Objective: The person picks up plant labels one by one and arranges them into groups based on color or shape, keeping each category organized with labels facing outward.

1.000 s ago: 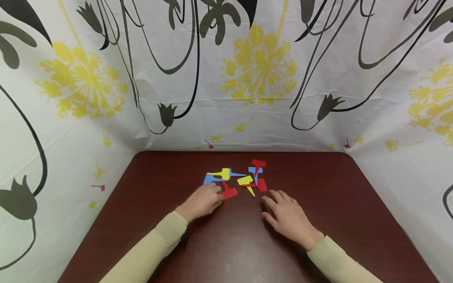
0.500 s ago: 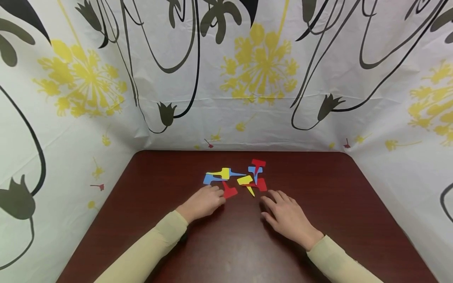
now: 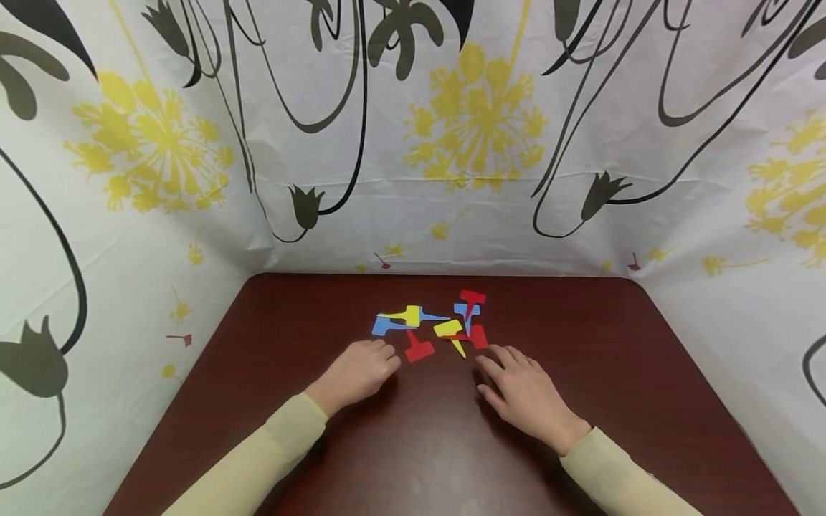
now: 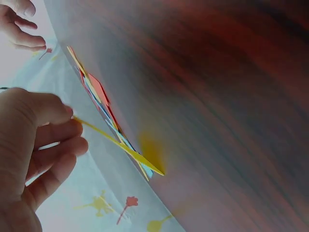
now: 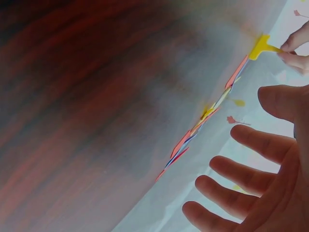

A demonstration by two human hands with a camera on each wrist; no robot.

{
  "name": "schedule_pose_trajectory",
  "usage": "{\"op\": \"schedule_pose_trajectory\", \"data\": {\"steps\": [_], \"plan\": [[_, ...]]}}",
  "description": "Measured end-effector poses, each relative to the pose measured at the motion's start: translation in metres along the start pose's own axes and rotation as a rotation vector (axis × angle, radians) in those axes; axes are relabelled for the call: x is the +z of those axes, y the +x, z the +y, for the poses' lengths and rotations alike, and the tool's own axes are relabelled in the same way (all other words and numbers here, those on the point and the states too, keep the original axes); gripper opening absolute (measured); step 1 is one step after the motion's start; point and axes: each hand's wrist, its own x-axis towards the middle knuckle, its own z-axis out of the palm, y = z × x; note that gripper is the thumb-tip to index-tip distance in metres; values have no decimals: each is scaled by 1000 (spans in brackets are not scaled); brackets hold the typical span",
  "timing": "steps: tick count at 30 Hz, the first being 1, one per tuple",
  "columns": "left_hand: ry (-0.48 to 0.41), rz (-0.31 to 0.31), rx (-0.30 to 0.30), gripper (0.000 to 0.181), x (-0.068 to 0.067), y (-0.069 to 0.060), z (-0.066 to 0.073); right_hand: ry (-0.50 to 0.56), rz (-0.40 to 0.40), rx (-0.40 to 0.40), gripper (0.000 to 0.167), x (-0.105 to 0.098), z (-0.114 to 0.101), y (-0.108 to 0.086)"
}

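Left hand (image 3: 357, 374) pinches a yellow tag (image 5: 260, 47) by its stem, between thumb and finger; right hand (image 3: 525, 394) lies open, fingers spread. Just right of the left hand is a red tag (image 3: 419, 350); just beyond that hand, a blue tag (image 3: 383, 327); ahead, between both hands, other tags (image 3: 447, 328); farthest, cloth (image 3: 413, 215)

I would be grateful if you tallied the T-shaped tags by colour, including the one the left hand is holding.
Red tags: 3
Blue tags: 3, one partly covered
Yellow tags: 3, one in the left hand
Total: 9
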Motion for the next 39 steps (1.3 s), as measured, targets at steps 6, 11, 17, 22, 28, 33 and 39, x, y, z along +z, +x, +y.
{"op": "schedule_pose_trajectory", "data": {"steps": [6,11,17,22,28,33,39], "plan": [[-16,129,-118,19,-2,-17,-1,0,10,-9,53,2,1,0],[-2,240,-188,11,-2,-30,-5,-8,26,-21,52,1,4,2],[-2,326,-201,10,-4,-45,-15,-3,26,-23,52,0,4,5],[-11,405,-176,6,-2,-63,-22,7,32,-21,52,3,3,8],[-11,441,-186,6,2,-83,-32,9,45,-33,50,5,2,11],[-23,507,-183,23,4,-98,-42,9,41,-40,48,6,2,13],[-33,520,-190,25,4,-113,-51,4,35,-47,50,7,2,15]]}}
